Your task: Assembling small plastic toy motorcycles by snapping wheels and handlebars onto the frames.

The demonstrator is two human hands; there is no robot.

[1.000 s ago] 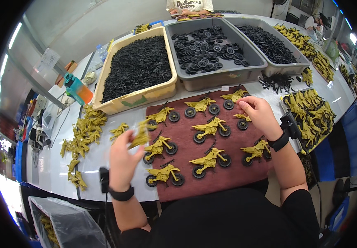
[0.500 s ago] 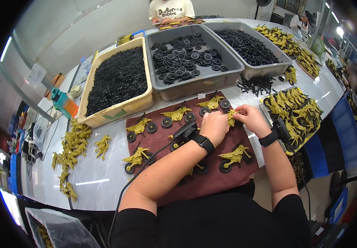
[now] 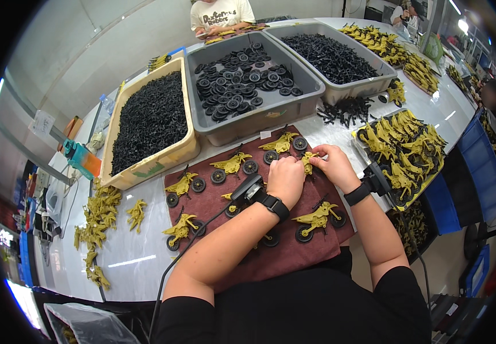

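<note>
Over the far right part of a maroon cloth point(image 3: 248, 226), my right hand point(image 3: 338, 167) pinches a yellow toy motorcycle body point(image 3: 307, 163) between thumb and fingers. My left hand point(image 3: 286, 182) is closed against the left side of the same body, its fingertips hidden under the knuckles. Around them on the cloth lie more yellow toy motorcycles with black wheels, such as one at the front right point(image 3: 318, 217) and one at the far edge point(image 3: 283, 142). My left forearm covers part of the near row. Both wrists wear dark straps with small black devices.
Beyond the cloth stand a cream bin of black parts point(image 3: 189, 146), a grey bin of wheels point(image 3: 311, 102) and another grey bin point(image 3: 368, 85). Loose yellow bodies point(image 3: 100, 209) lie left; a full yellow tray point(image 3: 413, 205) stands right. A person point(image 3: 222, 16) sits across the table.
The whole view has shifted slightly, so the scene sits a little further left. Both hands stay at the same toy motorcycle body, with only slight finger movement.
</note>
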